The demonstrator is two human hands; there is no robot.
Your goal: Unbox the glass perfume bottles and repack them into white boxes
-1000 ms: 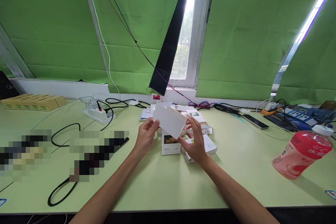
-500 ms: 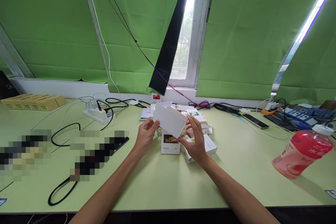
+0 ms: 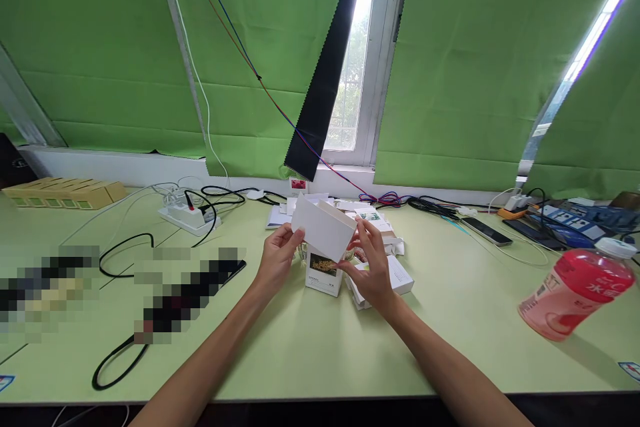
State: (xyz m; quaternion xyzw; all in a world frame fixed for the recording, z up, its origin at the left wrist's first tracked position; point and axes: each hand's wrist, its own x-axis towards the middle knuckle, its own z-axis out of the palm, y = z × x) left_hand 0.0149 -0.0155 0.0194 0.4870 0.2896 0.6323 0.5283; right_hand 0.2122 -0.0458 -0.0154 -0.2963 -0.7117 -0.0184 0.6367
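You've got the plain white cardboard box (image 3: 324, 229) up off the pale green table (image 3: 310, 347), tilted, btwn both hands: left hand (image 3: 277, 260) pinching its left end, right hand (image 3: 371, 265) gripping its right end. Small white printed carton (image 3: 323, 272) stands just below it.

Legible text from my remote view is scant. The pink drink bottle (image 3: 575, 297) lying on the worktop (image 3: 310, 347) carries large white characters on its label; I make out "水" (the rest too blurred). The small white box (image 3: 323, 272) with a dark picture panel has print beneath, too small to read.
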